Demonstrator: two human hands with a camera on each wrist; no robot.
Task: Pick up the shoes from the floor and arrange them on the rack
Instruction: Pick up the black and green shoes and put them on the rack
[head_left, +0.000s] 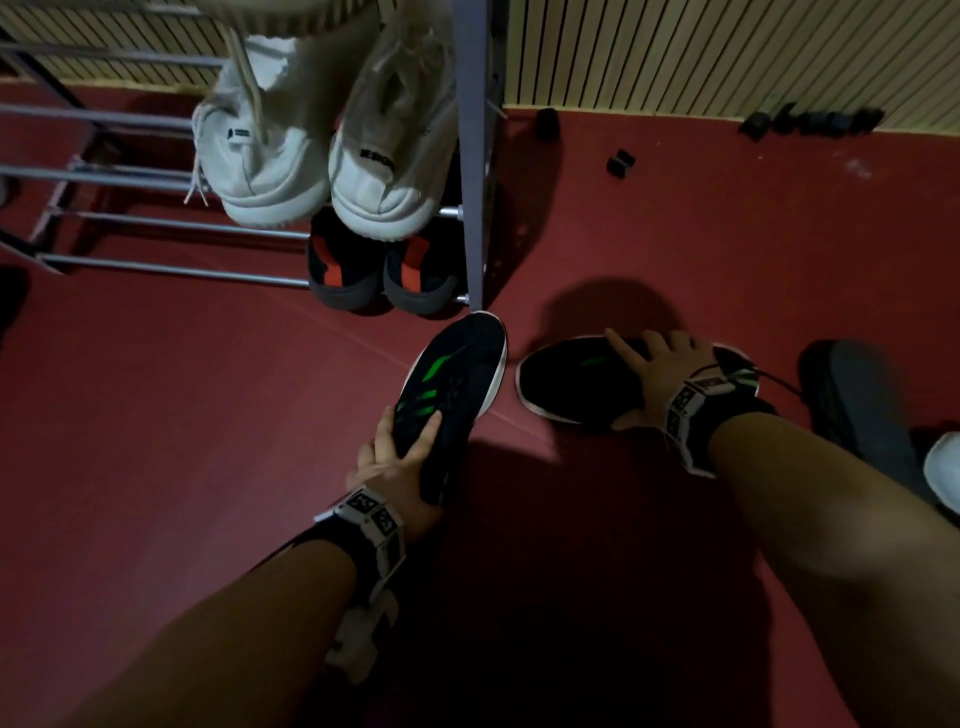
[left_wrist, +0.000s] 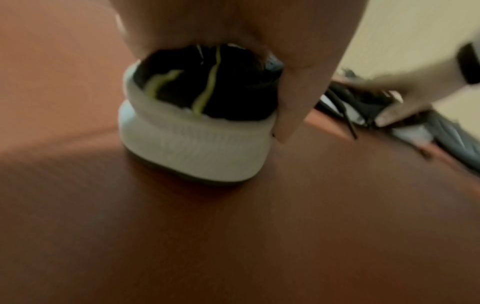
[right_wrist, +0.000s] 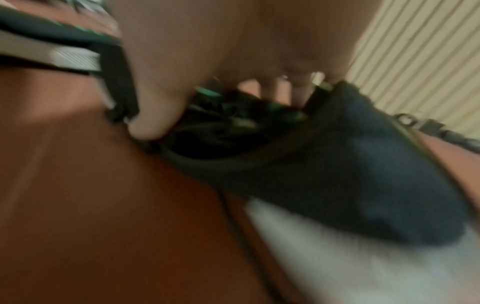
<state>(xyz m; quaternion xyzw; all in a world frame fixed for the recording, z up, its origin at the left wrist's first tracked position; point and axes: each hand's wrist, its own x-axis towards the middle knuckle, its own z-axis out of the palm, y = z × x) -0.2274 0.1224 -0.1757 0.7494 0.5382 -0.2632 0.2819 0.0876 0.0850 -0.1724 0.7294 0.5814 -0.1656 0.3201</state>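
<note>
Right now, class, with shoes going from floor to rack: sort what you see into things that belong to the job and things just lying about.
Belongs to the job:
left hand gripping the left black-and-green sneaker
right hand on the right black-and-green sneaker
shoe rack
white sneakers and black-and-red shoes, already racked

Just lying about:
small black blocks along the wall

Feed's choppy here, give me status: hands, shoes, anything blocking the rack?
Left hand grips one black-green shoe. Right hand on its mate, still on floor. Rack bars left of parked pairs free; upright post close ahead.
</note>
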